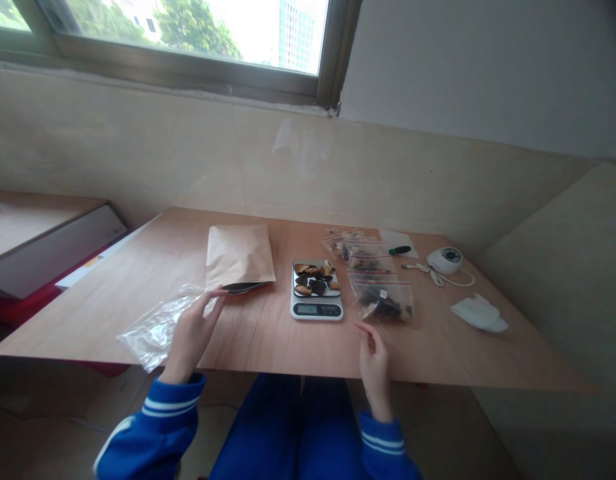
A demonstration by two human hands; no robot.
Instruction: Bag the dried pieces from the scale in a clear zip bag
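My left hand (198, 330) reaches to the open mouth of a brown kraft paper bag (241, 257) lying flat. Its fingertips are at the bag's near left corner, with thumb and forefinger apart. Under and beside that hand lies a crumpled clear plastic bag (153, 330). To the right of the paper bag stands a white digital kitchen scale (301, 315), carrying several dark and tan dried pieces (317, 280). My right hand (374, 357) hovers near the table's front edge, fingers loosely bent, nothing visible in it. Just beyond it lies a zip bag (385, 303) of dark pieces.
Several more zip bags (371, 263) lie behind that one. Farther right are a green-and-black handled tool (401, 251) on white paper, a white dome camera (444, 260) with its cable, and a crumpled white tissue (481, 313). A wall and window (198, 40) bound the wooden table (268, 347).
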